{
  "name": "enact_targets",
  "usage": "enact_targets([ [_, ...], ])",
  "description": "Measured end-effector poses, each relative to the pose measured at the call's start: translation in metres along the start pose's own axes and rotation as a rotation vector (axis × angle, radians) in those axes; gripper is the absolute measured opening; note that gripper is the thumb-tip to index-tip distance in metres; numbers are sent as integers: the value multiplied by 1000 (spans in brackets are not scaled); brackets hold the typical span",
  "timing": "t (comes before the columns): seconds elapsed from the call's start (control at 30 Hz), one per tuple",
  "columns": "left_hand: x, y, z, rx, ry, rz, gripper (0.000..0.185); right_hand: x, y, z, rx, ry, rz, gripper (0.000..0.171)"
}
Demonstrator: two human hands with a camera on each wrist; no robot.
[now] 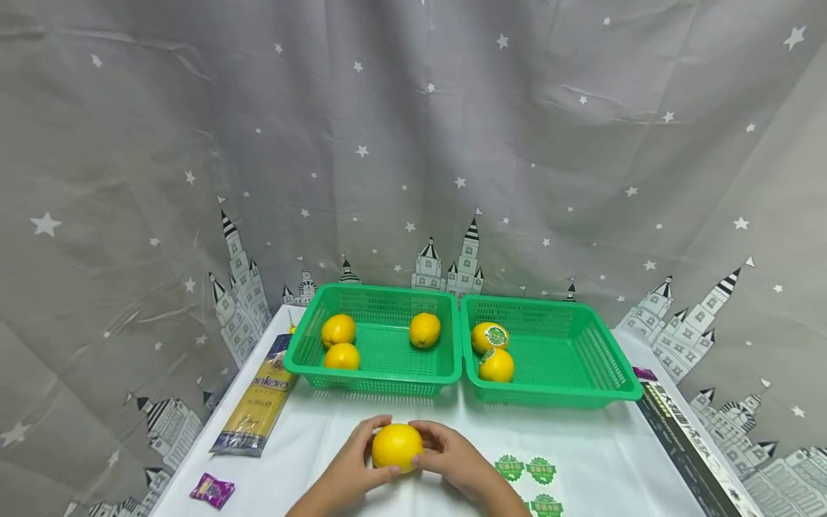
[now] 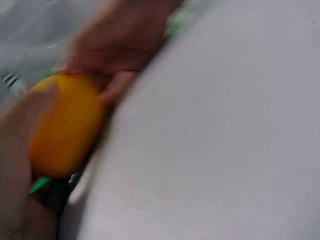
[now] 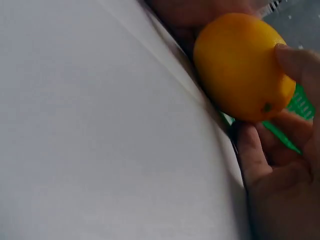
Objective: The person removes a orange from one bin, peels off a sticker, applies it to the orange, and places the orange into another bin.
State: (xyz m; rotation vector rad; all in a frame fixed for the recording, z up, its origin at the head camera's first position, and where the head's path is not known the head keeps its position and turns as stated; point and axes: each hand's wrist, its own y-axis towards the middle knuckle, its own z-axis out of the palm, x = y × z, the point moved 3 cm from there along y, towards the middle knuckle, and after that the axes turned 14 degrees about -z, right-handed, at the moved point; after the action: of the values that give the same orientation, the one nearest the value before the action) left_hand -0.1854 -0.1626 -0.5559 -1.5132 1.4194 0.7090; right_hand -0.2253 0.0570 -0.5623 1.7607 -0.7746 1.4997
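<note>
Low over the white table, both hands hold one yellow-orange orange point(image 1: 397, 448) between them. My left hand point(image 1: 351, 463) grips it from the left, thumb along the near side and fingers behind. From the right, my right hand point(image 1: 457, 459) pinches it with thumb and fingers. The right wrist view shows a small green stem spot on the orange point(image 3: 245, 70). Just right of the right hand lie several round green stickers point(image 1: 541, 471) with white lettering, partly cut off by the frame's bottom edge.
Beyond the hands stand a left green basket point(image 1: 381, 382) with three oranges and a right green basket point(image 1: 549, 396) with two stickered ones. A pasta bag point(image 1: 261, 402) and a purple packet point(image 1: 212, 490) lie left. A long black pasta box point(image 1: 694, 449) lines the right edge.
</note>
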Motion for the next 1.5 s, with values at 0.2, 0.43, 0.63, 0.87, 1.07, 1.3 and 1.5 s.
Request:
enact_targets([
  [0.2,13,4,14,14,27,32,83,14,-20,-24,-75,-233,-35,61],
  [0.43,15,6,11,-13,53,25,85,34,-54,-89,-181,-805,125,42],
  [0.63,15,6,8,-14,50,3,83,26,-69,-103,-89,-945,209,38],
  [0.87,15,6,10,-20,57,8,83,22,-75,-101,-68,-991,154,29],
  [1.07,14,7,10,-12,49,7,84,19,-75,-104,-76,-985,160,24],
  [1.3,14,7,9,5,42,-3,85,15,-77,-106,-95,-978,138,15],
  [1.5,15,7,10,-10,42,-3,85,14,-78,-107,-76,-977,126,14],
])
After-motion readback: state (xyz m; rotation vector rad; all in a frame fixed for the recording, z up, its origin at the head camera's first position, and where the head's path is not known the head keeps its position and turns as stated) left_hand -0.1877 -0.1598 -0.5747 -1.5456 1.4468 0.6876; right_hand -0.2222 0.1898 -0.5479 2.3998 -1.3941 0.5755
